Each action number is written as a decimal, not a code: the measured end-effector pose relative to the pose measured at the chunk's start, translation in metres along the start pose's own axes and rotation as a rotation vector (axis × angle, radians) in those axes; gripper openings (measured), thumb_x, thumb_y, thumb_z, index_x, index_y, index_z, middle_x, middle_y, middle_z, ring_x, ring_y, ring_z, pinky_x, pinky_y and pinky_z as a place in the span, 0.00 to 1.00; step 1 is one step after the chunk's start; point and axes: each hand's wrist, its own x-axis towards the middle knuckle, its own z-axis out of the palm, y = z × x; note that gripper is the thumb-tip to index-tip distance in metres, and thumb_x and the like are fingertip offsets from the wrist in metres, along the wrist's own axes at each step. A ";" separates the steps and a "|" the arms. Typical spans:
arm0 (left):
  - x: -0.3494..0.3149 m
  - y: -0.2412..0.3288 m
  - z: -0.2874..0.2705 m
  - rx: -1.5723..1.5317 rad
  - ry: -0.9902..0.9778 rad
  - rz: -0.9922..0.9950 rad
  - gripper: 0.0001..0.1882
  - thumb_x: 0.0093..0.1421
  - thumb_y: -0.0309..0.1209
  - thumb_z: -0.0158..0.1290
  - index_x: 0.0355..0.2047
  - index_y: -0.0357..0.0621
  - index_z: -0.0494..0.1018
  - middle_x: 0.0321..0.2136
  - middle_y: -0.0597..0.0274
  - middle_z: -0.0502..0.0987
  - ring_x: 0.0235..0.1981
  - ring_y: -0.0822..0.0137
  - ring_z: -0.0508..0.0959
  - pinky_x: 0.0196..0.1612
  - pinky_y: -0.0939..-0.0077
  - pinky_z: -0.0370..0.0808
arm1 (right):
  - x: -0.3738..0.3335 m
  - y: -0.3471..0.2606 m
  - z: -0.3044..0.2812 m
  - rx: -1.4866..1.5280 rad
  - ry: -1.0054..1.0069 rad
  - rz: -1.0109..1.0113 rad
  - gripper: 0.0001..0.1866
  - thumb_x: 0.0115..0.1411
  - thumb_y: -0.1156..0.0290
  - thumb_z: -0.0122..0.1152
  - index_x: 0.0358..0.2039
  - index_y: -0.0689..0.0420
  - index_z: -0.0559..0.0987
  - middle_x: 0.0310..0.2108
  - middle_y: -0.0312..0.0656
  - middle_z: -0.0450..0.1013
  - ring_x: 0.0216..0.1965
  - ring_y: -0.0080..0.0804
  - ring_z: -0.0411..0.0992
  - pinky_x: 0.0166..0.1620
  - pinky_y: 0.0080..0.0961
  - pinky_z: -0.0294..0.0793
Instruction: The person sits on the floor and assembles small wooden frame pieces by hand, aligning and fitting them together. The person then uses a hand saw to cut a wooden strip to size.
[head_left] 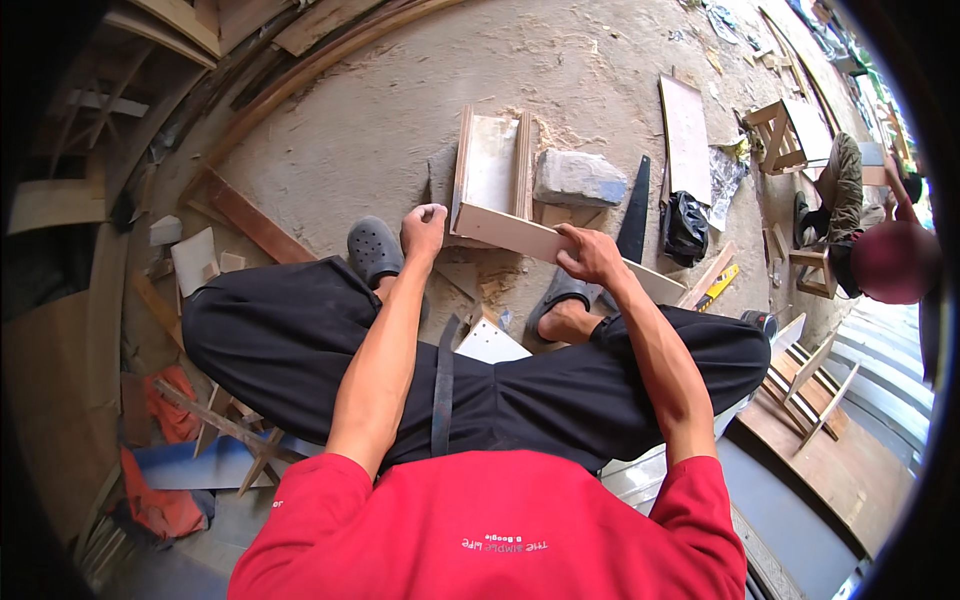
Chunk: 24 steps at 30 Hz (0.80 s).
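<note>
My right hand [592, 256] grips a long pale wooden board [510, 232], thumb and fingers over its upper edge. The board lies across the near end of a wooden frame [493, 150] with two long side pieces and a pale panel between them. My left hand [424, 230] is closed with fingertips pressed together, just left of the board's left end. Whatever it may pinch is too small to make out. Beside the frame's right side sits a rough grey stone block [580, 178].
A handsaw [634, 212], a black plastic bag [685, 228] and a yellow tool [717, 288] lie to the right. Farther right another person [846, 190] sits by a small wooden stool [792, 136]. Planks and offcuts line the left wall; a reddish board [256, 218] lies there.
</note>
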 end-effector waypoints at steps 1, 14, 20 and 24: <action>-0.002 -0.001 0.000 -0.048 -0.021 -0.034 0.17 0.60 0.40 0.57 0.41 0.38 0.80 0.27 0.64 0.78 0.30 0.75 0.77 0.31 0.80 0.74 | 0.002 0.000 0.003 -0.005 -0.004 0.041 0.24 0.55 0.52 0.60 0.46 0.54 0.78 0.34 0.53 0.78 0.37 0.52 0.77 0.41 0.43 0.76; -0.019 0.008 -0.014 -0.195 -0.336 -0.169 0.14 0.59 0.29 0.57 0.45 0.36 0.77 0.36 0.60 0.81 0.33 0.72 0.80 0.34 0.79 0.75 | 0.020 0.002 0.015 0.007 -0.160 0.134 0.29 0.55 0.37 0.57 0.33 0.54 0.83 0.26 0.50 0.78 0.31 0.53 0.78 0.36 0.44 0.77; -0.023 0.008 -0.017 -0.292 -0.364 -0.269 0.12 0.61 0.28 0.57 0.44 0.37 0.76 0.36 0.62 0.80 0.33 0.72 0.79 0.37 0.78 0.76 | 0.022 -0.004 0.017 0.033 -0.199 0.156 0.30 0.54 0.37 0.57 0.33 0.55 0.83 0.26 0.51 0.78 0.32 0.53 0.78 0.37 0.44 0.77; -0.021 0.004 -0.022 -0.363 -0.407 -0.370 0.13 0.61 0.29 0.57 0.46 0.41 0.75 0.37 0.65 0.80 0.36 0.73 0.78 0.40 0.79 0.75 | 0.021 -0.007 0.018 0.046 -0.179 0.156 0.30 0.54 0.36 0.57 0.31 0.56 0.82 0.25 0.51 0.78 0.32 0.54 0.77 0.37 0.45 0.77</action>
